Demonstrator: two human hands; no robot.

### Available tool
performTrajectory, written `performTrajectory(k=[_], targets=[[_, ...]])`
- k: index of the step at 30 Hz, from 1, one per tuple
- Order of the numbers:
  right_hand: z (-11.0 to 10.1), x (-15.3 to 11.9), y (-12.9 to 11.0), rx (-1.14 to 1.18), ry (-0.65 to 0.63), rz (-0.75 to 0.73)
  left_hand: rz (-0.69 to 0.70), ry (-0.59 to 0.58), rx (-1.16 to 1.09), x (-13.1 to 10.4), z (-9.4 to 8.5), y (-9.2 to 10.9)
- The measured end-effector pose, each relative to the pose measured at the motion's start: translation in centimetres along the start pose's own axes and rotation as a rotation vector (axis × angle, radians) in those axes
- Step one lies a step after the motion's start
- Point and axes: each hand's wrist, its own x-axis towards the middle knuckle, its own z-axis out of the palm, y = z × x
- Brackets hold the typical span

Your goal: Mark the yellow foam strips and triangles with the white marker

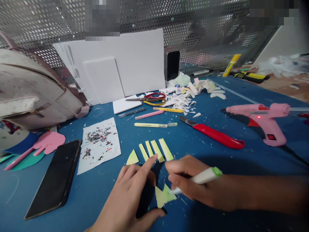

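My right hand [193,180] grips a white marker [204,176] with a green end cap, its tip on a jagged light-green foam piece [166,196]. My left hand [137,190] holds that piece at its left edge, between the thumb and a bent finger. Its index finger stretches forward, close to several pale-green foam strips [157,150] in a row. One strip [166,149] shows greener colour along its side. A rounded green wedge [132,158] lies just past the left knuckles. The marker's tip is blurred.
Right of centre lie a red utility knife [217,135] and a pink glue gun [263,119], its light lit. Pens [151,125], scissors [149,98] and white foam scraps [180,100] are farther back. At left are a phone [54,180], a littered paper sheet [100,145] and a backpack [38,93].
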Motion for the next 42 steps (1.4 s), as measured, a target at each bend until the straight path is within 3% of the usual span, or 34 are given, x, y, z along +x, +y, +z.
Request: performTrajectory(k=[42], targets=[[0.11,0.15,-0.18,0.097,0.082,0.042,0.001,-0.015,-0.021,-0.2,-0.02,0.13]])
